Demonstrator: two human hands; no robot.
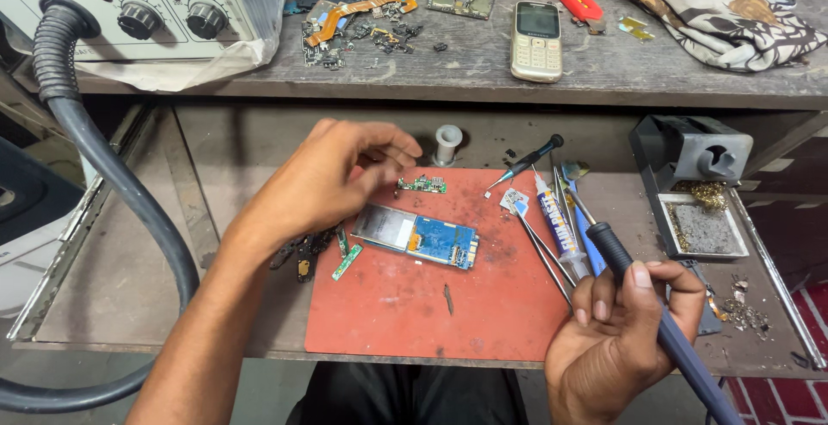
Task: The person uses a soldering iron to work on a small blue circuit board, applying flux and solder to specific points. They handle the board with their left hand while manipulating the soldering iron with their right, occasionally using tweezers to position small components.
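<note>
At the far left a thick grey hose (103,183) curves down from the rework station (129,11) on the upper shelf. The left hand (332,175) hovers over the red work mat (414,304), its fingers curled together near a small green circuit piece (422,185); whether the fingertips pinch anything is hard to tell. Just below and to the right, a phone board (416,237) with a blue section and a silver screen lies flat on the mat. Further right lie a screwdriver (526,162), a flux syringe (556,226) and tweezers (543,257), side by side. The right hand (621,330) is closed around the dark blue handle of a soldering iron (642,291). At the right edge stands the iron's stand (694,179).
</note>
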